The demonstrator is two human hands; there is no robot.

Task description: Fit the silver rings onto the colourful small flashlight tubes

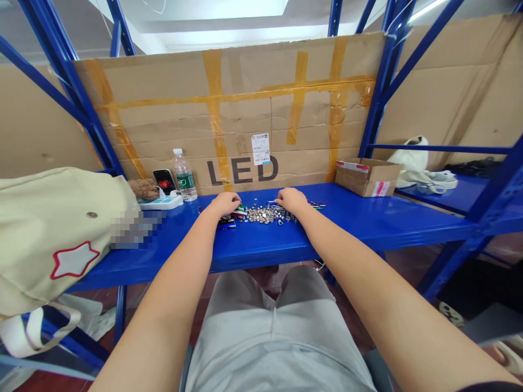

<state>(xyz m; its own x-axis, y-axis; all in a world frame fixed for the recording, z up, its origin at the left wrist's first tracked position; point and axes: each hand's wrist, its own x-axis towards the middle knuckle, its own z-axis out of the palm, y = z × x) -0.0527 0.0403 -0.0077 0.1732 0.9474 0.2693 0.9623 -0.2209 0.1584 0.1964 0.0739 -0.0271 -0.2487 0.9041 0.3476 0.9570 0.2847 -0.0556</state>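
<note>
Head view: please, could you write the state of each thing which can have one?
Left hand, fingers curled, hold unclear
Right hand, fingers curled, hold unclear
Small silver discs, loosely heaped
Water bottle, upright, capped
Phone, upright, screen lit
Cream bag, resting on blue tabletop
Taped cardboard panel, standing upright
Cardboard box, top hard to make out

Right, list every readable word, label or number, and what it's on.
"LED": black print on the large cardboard panel.
White label on that panel: too small to read.
Green label on the plastic bottle: too blurred to read.
Red-and-white stickers on the small cardboard box: illegible.
</note>
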